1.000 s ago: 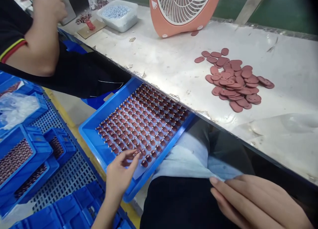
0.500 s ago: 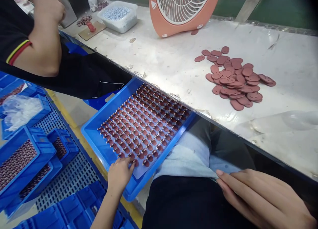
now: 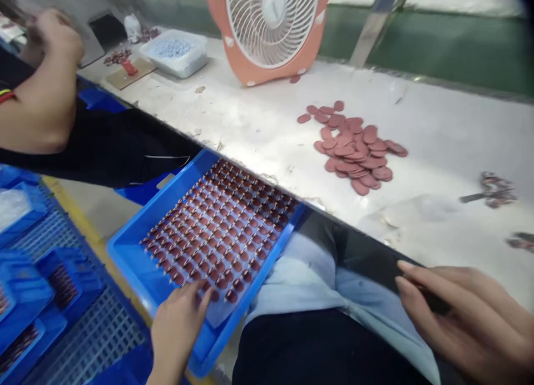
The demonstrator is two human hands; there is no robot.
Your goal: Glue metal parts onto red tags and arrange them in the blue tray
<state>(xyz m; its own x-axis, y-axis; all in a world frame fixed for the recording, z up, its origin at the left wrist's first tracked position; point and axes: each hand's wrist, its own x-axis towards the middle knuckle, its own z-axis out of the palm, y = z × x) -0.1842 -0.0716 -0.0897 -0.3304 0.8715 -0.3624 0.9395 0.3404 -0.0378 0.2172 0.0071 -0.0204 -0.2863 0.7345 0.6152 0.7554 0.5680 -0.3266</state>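
**Left hand at the near corner of the parts tray; right hand idle at the bench edge**

1. Position of the tray. I see the blue tray resting across the lap, down and to the left of my view. It lies cornerwise. One corner is tucked under the edge of the bench and the opposite corner points back toward the body. I cannot tell from this angle which pair of sides is the longer.

2. Contents. Small red-brown parts stand in close diagonal rows on a clear sheet inside the tray.

3. Left hand. The left hand is the nearer one. It comes in over the tray's near rim, and the rows lie directly ahead of its fingertips, up and to the right. The fingers are lightly curled with their tips on the nearest row. I cannot tell whether they are pinching a part.

4. Right hand. The right hand is well apart from the tray, on the far side of the lap. Its fingers are stretched out side by side along the dark bench edge, and nothing is visible in them.

5. Surroundings. On the bench are a pile of red oval pieces and a pink fan. A co-worker's arm is at far left.
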